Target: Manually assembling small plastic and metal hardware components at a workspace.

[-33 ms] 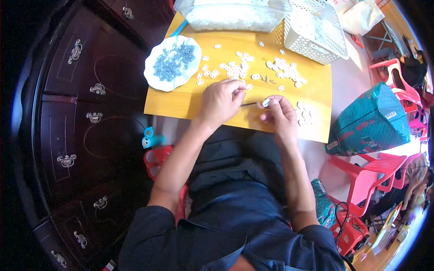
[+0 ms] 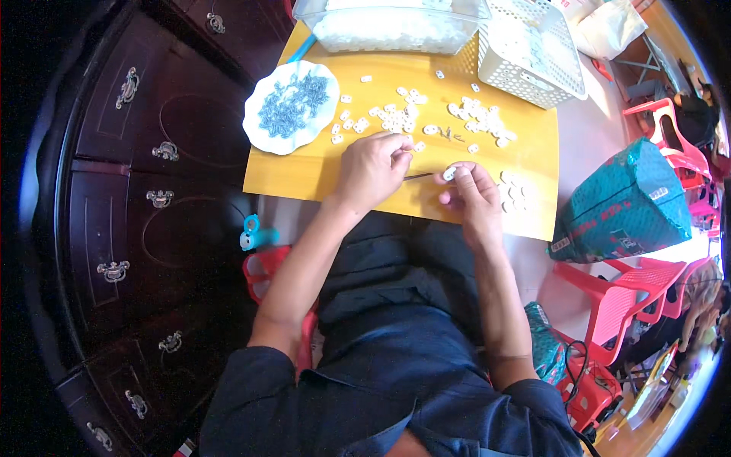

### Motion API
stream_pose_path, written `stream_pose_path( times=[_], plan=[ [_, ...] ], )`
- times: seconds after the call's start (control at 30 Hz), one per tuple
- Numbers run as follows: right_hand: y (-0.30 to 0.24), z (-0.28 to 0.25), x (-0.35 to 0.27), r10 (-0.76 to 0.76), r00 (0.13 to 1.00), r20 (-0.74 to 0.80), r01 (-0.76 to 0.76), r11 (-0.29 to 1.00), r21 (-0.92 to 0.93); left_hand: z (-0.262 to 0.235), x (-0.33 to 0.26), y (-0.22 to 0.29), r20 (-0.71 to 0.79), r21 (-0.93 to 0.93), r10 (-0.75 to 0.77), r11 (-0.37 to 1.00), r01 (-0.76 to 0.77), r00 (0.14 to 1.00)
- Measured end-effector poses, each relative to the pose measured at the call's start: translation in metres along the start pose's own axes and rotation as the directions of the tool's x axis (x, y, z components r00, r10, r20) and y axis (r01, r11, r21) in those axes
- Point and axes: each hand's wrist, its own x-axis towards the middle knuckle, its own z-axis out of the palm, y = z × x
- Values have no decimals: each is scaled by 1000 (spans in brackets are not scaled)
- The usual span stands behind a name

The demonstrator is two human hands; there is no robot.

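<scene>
My left hand (image 2: 373, 167) pinches a thin dark metal pin (image 2: 419, 176) that points right, toward my right hand. My right hand (image 2: 470, 196) grips a small white plastic piece (image 2: 449, 173) between thumb and fingertips, and the pin's tip meets it. Both hands hover over the near edge of a yellow board (image 2: 304, 174). Loose white pieces lie in clusters behind my left hand (image 2: 392, 118), further right (image 2: 481, 118), and beside my right hand (image 2: 512, 190). A white plate (image 2: 259, 137) at the board's left holds several blue-grey metal bits.
A clear tub (image 2: 392, 27) of white pieces and a white lattice basket (image 2: 529, 57) stand at the board's far edge. A dark wooden cabinet (image 2: 129, 190) fills the left. A teal sack (image 2: 624, 202) and red plastic chairs (image 2: 632, 297) are on the right.
</scene>
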Motion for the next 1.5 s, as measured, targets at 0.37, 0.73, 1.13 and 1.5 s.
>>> stream_pose_path(
  times=[0.37,0.73,1.13,1.5],
  plan=[
    [7,-15,1,160,978,136,-200,905,376,23,24,-4,165,357,53,928,-109,985],
    [-11,0,-3,202,979,18,-201,957,207,26,41,0,249,420,12,900,-119,968],
    [3,-5,2,-176,984,-20,160,930,-330,8,16,33,180,100,46,993,-65,983],
    [9,-13,-7,-131,987,93,150,960,-235,12,-6,45,231,82,222,966,-246,947]
  ],
)
